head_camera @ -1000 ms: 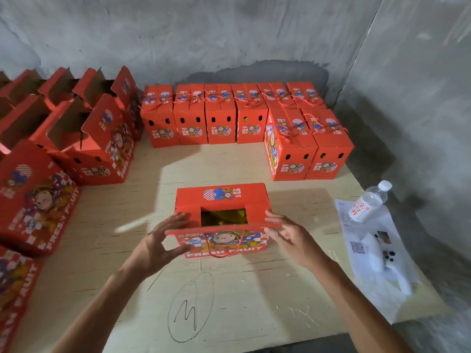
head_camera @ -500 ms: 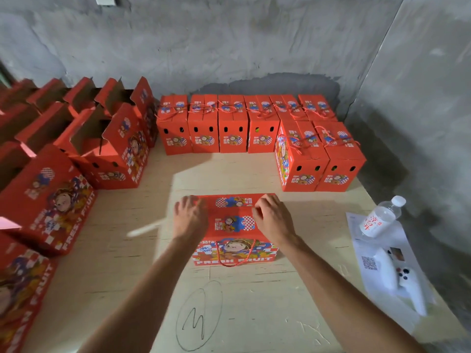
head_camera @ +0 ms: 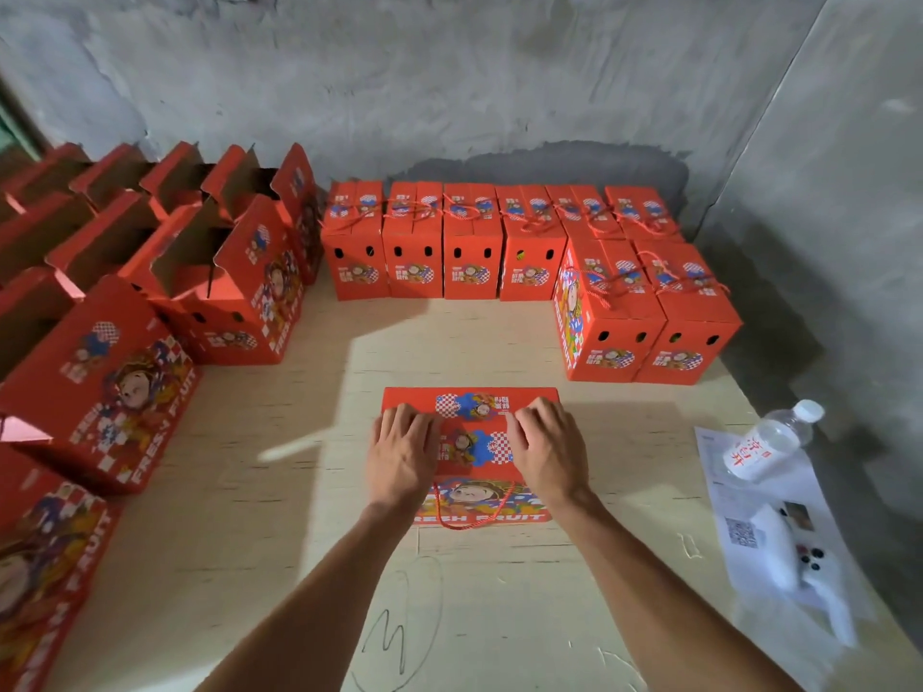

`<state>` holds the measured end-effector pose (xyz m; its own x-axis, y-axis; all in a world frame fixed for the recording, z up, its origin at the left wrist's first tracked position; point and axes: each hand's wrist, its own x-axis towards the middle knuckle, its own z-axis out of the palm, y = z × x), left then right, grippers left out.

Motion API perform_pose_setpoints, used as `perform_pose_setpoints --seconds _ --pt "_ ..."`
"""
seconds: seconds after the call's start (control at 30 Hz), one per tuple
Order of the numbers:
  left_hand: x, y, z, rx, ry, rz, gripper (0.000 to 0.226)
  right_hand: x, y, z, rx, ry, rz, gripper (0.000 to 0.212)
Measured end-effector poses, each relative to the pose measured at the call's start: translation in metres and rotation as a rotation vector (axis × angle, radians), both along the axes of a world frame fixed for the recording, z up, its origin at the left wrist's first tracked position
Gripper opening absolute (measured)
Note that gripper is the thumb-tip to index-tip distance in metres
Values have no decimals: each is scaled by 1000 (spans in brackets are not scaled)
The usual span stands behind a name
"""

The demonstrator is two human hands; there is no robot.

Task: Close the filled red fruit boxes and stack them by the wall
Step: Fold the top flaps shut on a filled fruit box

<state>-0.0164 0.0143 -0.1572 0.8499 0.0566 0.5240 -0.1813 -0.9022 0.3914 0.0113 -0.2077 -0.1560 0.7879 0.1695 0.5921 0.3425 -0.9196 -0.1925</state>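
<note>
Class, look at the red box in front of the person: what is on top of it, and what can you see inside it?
Both hands, left hand and right hand, press flat on the box, holding its top flaps down. The closed flaps cover the inside, so its contents cannot be seen.

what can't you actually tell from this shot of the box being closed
- Contents of the red fruit box under the left hand and right hand: head view, hidden by the flaps lying over its top.
- Whether those flaps are locked: both hands cover the seam ends.
- Small print on the paper sheet: too small, partly under the water bottle.
- Open boxes at left: cut off by the frame edge, so their count is unknown.
</note>
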Motion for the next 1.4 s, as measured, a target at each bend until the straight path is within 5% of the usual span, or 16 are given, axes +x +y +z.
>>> perform_pose_setpoints --seconds 0.3,0.6,0.87,1.17,1.4 --pt "13 3 9 -32 71 -23 21 10 8 6 67 63 -48 28" --pt "21 0 17 35 195 -31 29 14 7 4 -103 180 -10 25" --pt "26 -2 19 200 338 -1 29 22 8 19 -231 483 45 49" --pt "28 -6 20 186 395 53 30 32 3 29 -378 531 94 51" --pt "34 -7 23 156 656 10 60 50 -13 28 -278 652 161 63"
